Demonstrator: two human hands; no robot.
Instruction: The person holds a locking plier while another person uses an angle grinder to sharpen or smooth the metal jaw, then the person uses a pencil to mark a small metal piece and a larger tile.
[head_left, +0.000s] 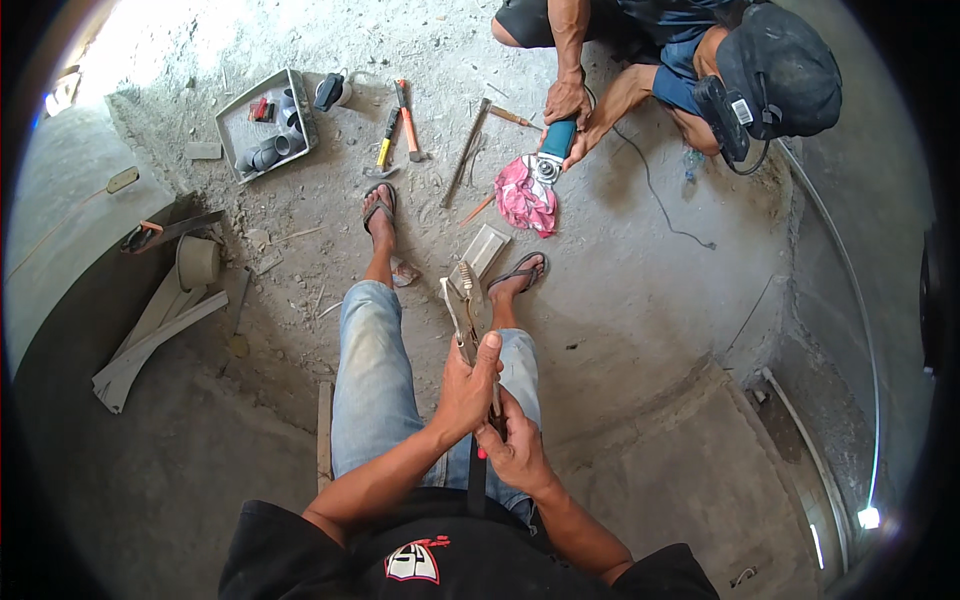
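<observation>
Over my lap I hold a slim metal tool with a coil spring [466,276] at its far end and a pale thin arm beside it; its exact kind is unclear. My left hand [466,392] is closed around its middle, thumb pointing up along it. My right hand [514,446] is closed on the lower end, just nearer to me, and the fingers partly hide it. Between my feet, past the tool's tip, lies a pale rectangular panel [483,252].
Opposite, a co-worker's hands hold a teal angle grinder [559,138] over a pink cloth [524,196]. Two hammers [409,135], a metal bar [466,155] and a tray [228,125] of grey pipe fittings lie on the dusty floor. A bucket [198,262] and pale strips [150,335] stand left.
</observation>
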